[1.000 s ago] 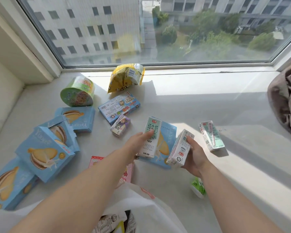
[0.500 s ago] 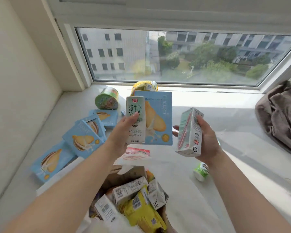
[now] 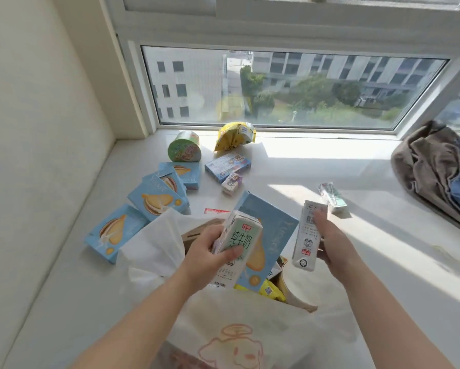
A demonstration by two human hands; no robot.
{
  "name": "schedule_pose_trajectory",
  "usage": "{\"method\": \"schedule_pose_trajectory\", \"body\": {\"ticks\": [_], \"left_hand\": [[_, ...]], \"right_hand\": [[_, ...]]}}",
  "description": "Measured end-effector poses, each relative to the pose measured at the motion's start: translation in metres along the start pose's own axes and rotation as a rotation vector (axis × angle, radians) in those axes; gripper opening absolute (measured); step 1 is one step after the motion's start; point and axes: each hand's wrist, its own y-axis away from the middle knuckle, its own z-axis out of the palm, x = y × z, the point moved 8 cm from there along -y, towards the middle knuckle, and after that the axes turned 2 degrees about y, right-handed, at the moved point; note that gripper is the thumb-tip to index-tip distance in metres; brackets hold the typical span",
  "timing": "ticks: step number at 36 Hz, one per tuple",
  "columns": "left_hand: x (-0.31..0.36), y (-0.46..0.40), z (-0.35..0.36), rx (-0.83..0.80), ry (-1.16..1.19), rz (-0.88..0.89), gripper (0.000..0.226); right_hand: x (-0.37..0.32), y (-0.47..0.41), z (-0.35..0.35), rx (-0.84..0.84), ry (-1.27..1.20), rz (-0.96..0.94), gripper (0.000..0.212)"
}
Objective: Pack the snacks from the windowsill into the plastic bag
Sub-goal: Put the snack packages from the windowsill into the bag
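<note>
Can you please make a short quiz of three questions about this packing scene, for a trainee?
1. True or false: the right hand is empty.
2. What does the left hand hold besides the milk carton?
3. Where does the green cup lie: A in the plastic bag, B on the windowsill?

Key: 1 false, it grips a second carton; 2 the blue biscuit box; 3 B.

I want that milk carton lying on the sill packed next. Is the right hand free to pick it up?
Probably not yet: the right hand already grips a carton. The lying carton sits just beyond it with nothing in between.
</note>
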Motion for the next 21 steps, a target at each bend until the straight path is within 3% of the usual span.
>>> {"method": "schedule_pose_trajectory", "body": {"ticks": [4,8,11,15,21], "left_hand": [[-0.005,-0.001,-0.012,0.081,-0.398,0.128,0.033],[-0.022,0.001,-0.017,0.043,-0.541,0.041,0.070],[-0.024,-0.003,-0.020,0.006,-0.606,0.020,0.065],[-0.023,-0.008,-0.019,-0.161,-0.729,-0.023,0.052],[-0.029,-0.010,-0.010,-0.359,-0.806,-0.105,0.050]], "right_hand": [[0.005,0.012,0.001,0.130,0.279,-0.117,0.035],[0.012,0.026,0.023,0.148,0.581,-0.193,0.035],[0.021,0.032,0.036,0.149,0.732,-0.226,0.038],[0.034,0.041,0.048,0.090,0.897,-0.205,0.037],[0.048,0.046,0.047,0.047,1.150,-0.166,0.038]]}}
